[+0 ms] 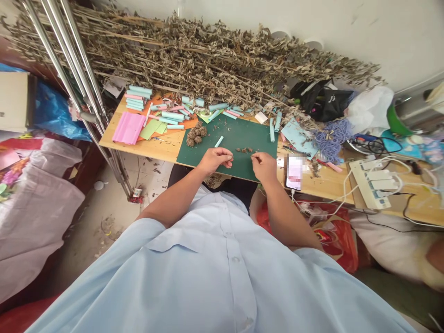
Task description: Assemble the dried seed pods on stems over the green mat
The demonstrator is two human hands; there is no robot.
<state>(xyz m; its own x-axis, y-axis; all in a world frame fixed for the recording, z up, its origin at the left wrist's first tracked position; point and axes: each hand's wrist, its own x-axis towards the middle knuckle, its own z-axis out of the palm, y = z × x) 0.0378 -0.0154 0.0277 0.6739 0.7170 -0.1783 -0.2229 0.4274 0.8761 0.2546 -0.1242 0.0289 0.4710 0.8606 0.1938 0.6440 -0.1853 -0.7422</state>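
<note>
Over the near edge of a dark green mat (239, 133), my left hand (217, 160) has its fingers curled and pinched together at the tips. Facing it, my right hand (264, 165) makes a pinch with thumb and forefinger. Whatever either pinch holds is too small to make out. Between and just beyond the hands lie several small brown dried plant bits (244, 150) in a short row. A pale blue paper roll (219, 141) rests just beyond my left hand. A heap of brown dried plant balls (196, 134) sits on the mat's left part.
Dried leafy stalks (194, 55) fill the table's back. Paper rolls (173, 116) and pink paper (129, 127) lie left. A phone (294, 172), blue-purple cord (331, 141) and a power strip (371, 185) are right. Metal poles (74, 60) stand at the left end.
</note>
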